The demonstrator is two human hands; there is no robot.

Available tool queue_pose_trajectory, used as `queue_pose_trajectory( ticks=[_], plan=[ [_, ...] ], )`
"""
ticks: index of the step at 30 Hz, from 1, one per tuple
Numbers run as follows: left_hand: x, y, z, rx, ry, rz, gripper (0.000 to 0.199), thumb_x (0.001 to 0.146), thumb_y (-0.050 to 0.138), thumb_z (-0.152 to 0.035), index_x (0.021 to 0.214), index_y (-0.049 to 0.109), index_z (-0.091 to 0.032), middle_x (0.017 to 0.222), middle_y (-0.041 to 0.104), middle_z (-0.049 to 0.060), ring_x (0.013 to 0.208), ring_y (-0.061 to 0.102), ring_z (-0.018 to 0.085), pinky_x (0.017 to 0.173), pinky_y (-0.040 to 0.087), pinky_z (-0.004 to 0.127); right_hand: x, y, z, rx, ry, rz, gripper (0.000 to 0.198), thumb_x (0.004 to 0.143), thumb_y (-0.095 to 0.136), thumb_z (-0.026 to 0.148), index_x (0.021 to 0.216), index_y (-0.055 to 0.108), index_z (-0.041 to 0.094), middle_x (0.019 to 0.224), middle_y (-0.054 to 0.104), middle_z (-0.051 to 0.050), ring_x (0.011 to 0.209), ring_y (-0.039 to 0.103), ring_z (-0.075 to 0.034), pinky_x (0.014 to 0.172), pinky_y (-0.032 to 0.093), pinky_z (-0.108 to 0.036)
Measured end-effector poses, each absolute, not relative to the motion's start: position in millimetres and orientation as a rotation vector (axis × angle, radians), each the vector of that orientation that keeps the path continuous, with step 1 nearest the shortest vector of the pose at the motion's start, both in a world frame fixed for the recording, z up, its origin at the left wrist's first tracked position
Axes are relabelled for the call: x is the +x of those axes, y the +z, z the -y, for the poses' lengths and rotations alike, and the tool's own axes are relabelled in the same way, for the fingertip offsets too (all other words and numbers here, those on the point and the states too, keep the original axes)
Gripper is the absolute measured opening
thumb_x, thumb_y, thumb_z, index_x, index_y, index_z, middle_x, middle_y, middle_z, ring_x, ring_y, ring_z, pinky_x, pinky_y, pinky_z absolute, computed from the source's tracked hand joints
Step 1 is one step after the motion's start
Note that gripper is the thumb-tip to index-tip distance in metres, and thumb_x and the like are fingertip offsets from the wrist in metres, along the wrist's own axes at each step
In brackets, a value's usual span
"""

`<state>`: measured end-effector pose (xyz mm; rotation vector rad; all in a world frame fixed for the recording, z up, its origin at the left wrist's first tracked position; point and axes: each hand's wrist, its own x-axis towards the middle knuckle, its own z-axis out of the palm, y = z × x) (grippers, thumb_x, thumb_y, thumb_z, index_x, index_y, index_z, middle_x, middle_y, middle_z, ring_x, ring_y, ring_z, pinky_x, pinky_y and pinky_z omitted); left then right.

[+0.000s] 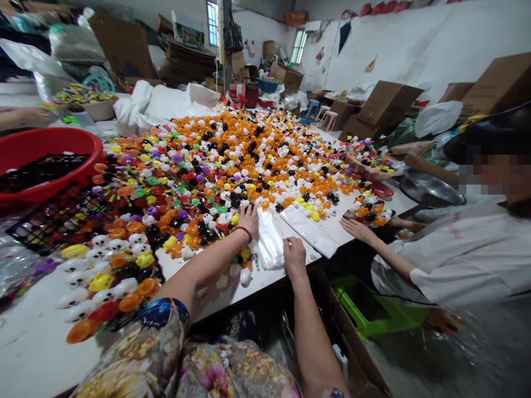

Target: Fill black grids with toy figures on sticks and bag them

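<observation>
My left hand (249, 220), with a dark red bead bracelet at the wrist, reaches to the near edge of a big heap of small plastic toys (236, 149). Its fingers are apart and stretched over black and white pieces, beside a clear plastic bag (269, 243) lying flat on the table. At the bag's right edge, my right hand (294, 257) has its fingers curled in on the plastic. More flat clear bags (311, 228) are stacked just to the right. A white toy (245, 276) and a small striped stick (256, 262) lie near the table's front edge.
Toys fill a black crate (112, 271) at the left, below a red basin (93, 145). On the right, a co-worker's hands (357, 229) are around another crate of toys (370, 210). A green stool (377, 315) and cardboard box (352, 348) stand below the table.
</observation>
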<state>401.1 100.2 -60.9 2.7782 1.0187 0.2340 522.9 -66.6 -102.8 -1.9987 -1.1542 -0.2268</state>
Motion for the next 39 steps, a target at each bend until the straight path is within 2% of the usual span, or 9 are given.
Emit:
queue_pose_trajectory(
  ticks=[4,10,13,16,20,23,28,34,39],
  plan=[
    [387.5,-54.8,-108.6,2.749,0.236,-1.065,0.041,0.086,0.04,-0.007,0.117,0.066,-0.016,0.141,0.054,0.016,0.143,0.032,0.032,0.117,0.006,0.066,526.7,-101.8,61.1,-2.046,-0.191,1.161,0.03,0.092,0.044,0.038,0.075,0.062,0.021,0.073,0.061,-0.005,0.064,0.055,-0.019,0.063,0.047,-0.031],
    [390.6,-31.6,-91.8,2.709,0.349,-1.066,0.031,0.088,0.038,-0.002,0.104,0.064,-0.002,0.138,0.053,0.023,0.139,0.036,0.034,0.117,0.009,0.061,535.8,-89.0,44.2,-2.157,-0.18,1.22,0.033,0.094,0.046,0.035,0.066,0.058,0.021,0.068,0.06,-0.006,0.065,0.051,-0.019,0.062,0.04,-0.03],
    [390.9,-25.2,-57.0,2.685,0.416,-1.012,0.024,0.091,0.045,-0.012,0.098,0.066,-0.004,0.125,0.062,0.02,0.132,0.046,0.035,0.117,0.015,0.059,534.3,-78.7,41.9,-2.178,-0.19,1.276,0.032,0.094,0.051,0.036,0.068,0.06,0.02,0.075,0.062,-0.01,0.076,0.054,-0.023,0.07,0.04,-0.034],
    [379.2,-35.3,-4.3,2.649,0.467,-0.939,0.024,0.091,0.05,-0.023,0.096,0.069,-0.01,0.109,0.069,0.019,0.119,0.057,0.034,0.117,0.022,0.058,524.6,-74.6,45.6,-2.141,-0.299,1.371,0.028,0.09,0.059,0.044,0.08,0.066,0.019,0.095,0.065,-0.015,0.096,0.051,-0.03,0.082,0.04,-0.042],
    [349.7,-67.2,57.6,2.74,0.4,-0.791,0.04,0.091,0.048,-0.027,0.121,0.062,-0.005,0.133,0.058,0.025,0.134,0.045,0.035,0.116,0.026,0.057,502.1,-86.1,50.8,-2.057,-0.323,1.533,0.034,0.086,0.064,0.048,0.105,0.065,0.02,0.109,0.062,-0.015,0.103,0.048,-0.031,0.086,0.039,-0.045],
    [329.5,-89.1,73.5,2.934,0.312,-0.717,0.051,0.096,0.038,-0.032,0.138,0.049,-0.004,0.145,0.047,0.026,0.143,0.035,0.034,0.115,0.027,0.06,487.8,-98.6,50.2,-2.149,-0.167,1.53,0.031,0.085,0.065,0.043,0.103,0.062,0.017,0.104,0.061,-0.014,0.098,0.049,-0.03,0.083,0.04,-0.043],
    [315.6,-104.8,59.0,3.012,0.257,-0.791,0.05,0.099,0.031,-0.03,0.139,0.049,-0.006,0.147,0.046,0.023,0.144,0.034,0.032,0.113,0.03,0.058,480.7,-103.8,40.5,-2.207,-0.009,1.49,0.007,0.088,0.057,0.023,0.083,0.058,0.018,0.091,0.061,-0.011,0.089,0.053,-0.025,0.081,0.04,-0.037],
    [312.6,-103.9,37.8,2.971,0.279,-0.856,0.048,0.096,0.037,-0.027,0.137,0.051,-0.007,0.149,0.044,0.022,0.146,0.029,0.033,0.116,0.025,0.06,491.6,-88.1,30.4,-2.171,0.072,1.48,0.019,0.092,0.049,0.025,0.076,0.058,0.021,0.079,0.063,-0.007,0.076,0.055,-0.021,0.071,0.039,-0.03],
    [316.4,-102.1,27.5,2.938,0.265,-0.914,0.049,0.094,0.036,-0.022,0.138,0.05,-0.005,0.151,0.041,0.021,0.147,0.027,0.033,0.117,0.027,0.056,504.8,-49.9,15.3,-2.245,-0.017,1.486,0.024,0.095,0.046,0.028,0.081,0.063,0.018,0.085,0.067,-0.009,0.079,0.058,-0.02,0.069,0.037,-0.027]
  ],
)
